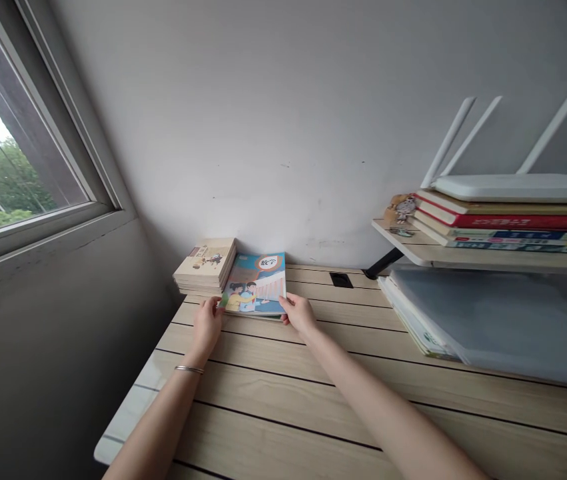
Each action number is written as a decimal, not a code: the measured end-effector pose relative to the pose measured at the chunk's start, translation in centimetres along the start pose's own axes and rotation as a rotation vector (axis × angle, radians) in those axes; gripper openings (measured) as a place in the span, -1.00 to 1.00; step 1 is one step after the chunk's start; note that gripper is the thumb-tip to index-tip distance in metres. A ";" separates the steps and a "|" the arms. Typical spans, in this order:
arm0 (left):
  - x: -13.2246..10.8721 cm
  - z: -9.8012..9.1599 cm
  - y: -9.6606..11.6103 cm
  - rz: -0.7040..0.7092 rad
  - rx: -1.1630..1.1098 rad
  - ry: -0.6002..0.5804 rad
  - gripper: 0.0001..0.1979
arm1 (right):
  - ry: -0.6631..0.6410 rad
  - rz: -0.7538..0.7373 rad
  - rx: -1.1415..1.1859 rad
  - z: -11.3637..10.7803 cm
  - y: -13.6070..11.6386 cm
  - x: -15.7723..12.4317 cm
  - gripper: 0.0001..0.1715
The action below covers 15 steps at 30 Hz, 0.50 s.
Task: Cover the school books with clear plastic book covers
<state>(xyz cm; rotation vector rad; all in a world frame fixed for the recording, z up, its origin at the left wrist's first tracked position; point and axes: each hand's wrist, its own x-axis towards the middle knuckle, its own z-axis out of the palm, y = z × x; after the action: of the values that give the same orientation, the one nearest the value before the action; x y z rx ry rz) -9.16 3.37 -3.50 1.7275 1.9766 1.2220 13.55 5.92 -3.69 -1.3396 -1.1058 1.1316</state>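
Note:
A blue textbook (258,283) with cartoon children on its cover lies flat at the back of the desk, on top of at least one other book whose edge shows below it. My right hand (297,312) grips its lower right corner, thumb on the cover and fingers underneath. At the lower left corner my left hand (208,319) has its fingers curled against the book's edge; how firmly it holds I cannot tell. Left of the textbook, and close against it, stands a stack of cream-covered books (206,263).
The wood-slat desk (263,400) meets a white wall, with a window (18,133) at left. A raised shelf (413,248) on the right carries books (508,220), a white router (518,187) and small figurines (400,209). Beneath it lie grey folders (493,320). A black socket (340,279) sits in the desktop.

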 end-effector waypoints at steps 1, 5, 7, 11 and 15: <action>0.0 0.0 -0.2 0.012 0.017 -0.021 -0.80 | -0.003 -0.009 -0.012 0.0 0.0 0.0 -0.75; 0.4 0.2 -0.4 0.035 0.057 -0.032 -0.77 | -0.011 -0.020 -0.092 0.2 0.3 0.4 -0.74; 0.5 0.3 -0.2 0.048 0.080 -0.024 -0.76 | -0.011 -0.028 -0.143 0.2 0.6 0.6 -0.76; 0.4 0.2 0.1 0.083 0.118 -0.032 -0.75 | 0.014 -0.067 -0.249 0.0 1.1 0.9 -0.79; 0.2 -0.1 0.0 0.134 0.151 -0.075 -0.72 | 0.037 -0.099 -0.308 -0.6 1.1 0.7 -0.78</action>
<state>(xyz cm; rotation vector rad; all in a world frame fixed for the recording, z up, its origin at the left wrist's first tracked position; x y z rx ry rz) -9.29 3.48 -3.35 1.9773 1.9835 1.0546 14.30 6.42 -4.84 -1.5155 -1.3435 0.8851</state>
